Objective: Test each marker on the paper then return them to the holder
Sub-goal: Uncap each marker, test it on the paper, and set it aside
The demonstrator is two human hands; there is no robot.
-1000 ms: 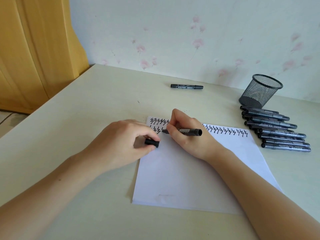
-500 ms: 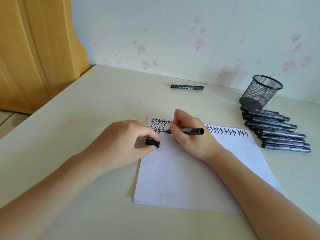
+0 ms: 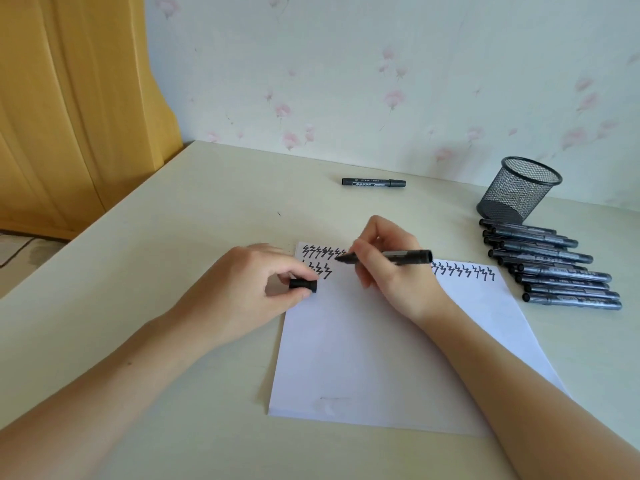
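Note:
A white sheet of paper point(image 3: 374, 355) lies on the table, with rows of black zigzag marks point(image 3: 318, 261) along its top. My right hand point(image 3: 391, 268) grips an uncapped black marker point(image 3: 408, 256), its tip just above the paper beside the second row of marks. My left hand point(image 3: 249, 292) rests on the paper's left edge and pinches the marker's black cap point(image 3: 303, 285). A black mesh holder point(image 3: 517, 188) stands at the back right. Several capped markers point(image 3: 554, 268) lie in a row in front of it.
One more capped marker point(image 3: 374, 182) lies alone near the wall at the back of the cream table point(image 3: 156, 254). A yellow wooden panel point(image 3: 76, 105) stands past the table's left edge. Flowered wallpaper runs behind.
My right hand has lifted the marker tip off the paper and shifted slightly right. New zigzag marks show in the second row. My left hand has stayed put with the cap.

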